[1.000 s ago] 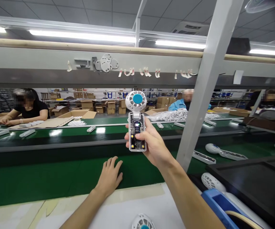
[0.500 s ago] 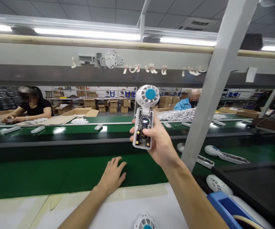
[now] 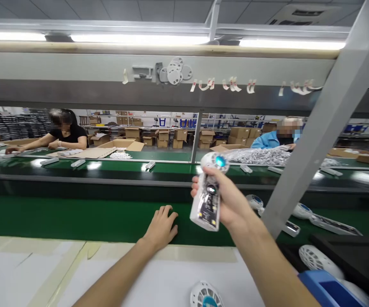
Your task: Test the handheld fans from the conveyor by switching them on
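My right hand grips a small handheld fan with a clear body, a white round head and a blue hub. The fan tilts forward, head pointing away over the green conveyor belt. My left hand lies flat, palm down, fingers spread, on the near edge of the belt, holding nothing. Another white fan head lies on the white table surface below my arms.
A slanted grey frame post rises at right. More fans lie on the belt behind it, with a blue bin at lower right. Two people work across a second belt, with cardboard boxes and white parts.
My right hand has lowered and tipped the fan forward, head away from me. The view has swung to the right. My left hand stays on the belt.
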A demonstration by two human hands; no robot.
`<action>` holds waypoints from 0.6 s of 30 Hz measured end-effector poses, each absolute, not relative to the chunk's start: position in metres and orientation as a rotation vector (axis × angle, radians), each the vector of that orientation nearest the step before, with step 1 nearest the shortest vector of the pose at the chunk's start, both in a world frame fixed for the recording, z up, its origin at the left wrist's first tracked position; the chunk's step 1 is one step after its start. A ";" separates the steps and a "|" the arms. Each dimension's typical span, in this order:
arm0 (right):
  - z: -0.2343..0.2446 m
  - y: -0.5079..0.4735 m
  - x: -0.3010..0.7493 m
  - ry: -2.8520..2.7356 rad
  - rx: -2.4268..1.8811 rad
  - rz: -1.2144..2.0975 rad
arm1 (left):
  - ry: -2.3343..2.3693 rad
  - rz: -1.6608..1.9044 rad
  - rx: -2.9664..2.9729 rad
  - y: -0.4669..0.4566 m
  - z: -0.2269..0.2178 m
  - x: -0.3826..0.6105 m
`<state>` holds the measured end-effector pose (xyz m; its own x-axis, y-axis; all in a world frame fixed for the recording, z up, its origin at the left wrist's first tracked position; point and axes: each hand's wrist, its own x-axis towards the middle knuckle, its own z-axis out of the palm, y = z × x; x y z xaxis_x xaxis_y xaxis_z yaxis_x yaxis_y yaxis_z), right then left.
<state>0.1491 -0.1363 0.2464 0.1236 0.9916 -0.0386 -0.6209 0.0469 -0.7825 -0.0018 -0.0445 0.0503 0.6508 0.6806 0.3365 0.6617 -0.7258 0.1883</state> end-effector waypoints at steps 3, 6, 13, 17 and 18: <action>0.227 -0.119 0.139 -0.352 -0.895 1.542 | 1.170 0.600 2.803 -0.044 0.050 -0.002; 0.217 -0.114 0.133 -0.407 -0.892 1.600 | 1.195 0.601 2.804 -0.046 0.052 -0.003; 0.225 -0.124 0.135 -0.722 -0.806 1.484 | 1.202 0.605 2.808 -0.045 0.052 -0.002; 0.229 -0.127 0.137 -0.881 -0.757 1.409 | 1.206 0.609 2.810 -0.044 0.050 -0.002; 0.229 -0.128 0.138 -0.918 -0.761 1.394 | 1.204 0.607 2.812 -0.044 0.050 -0.002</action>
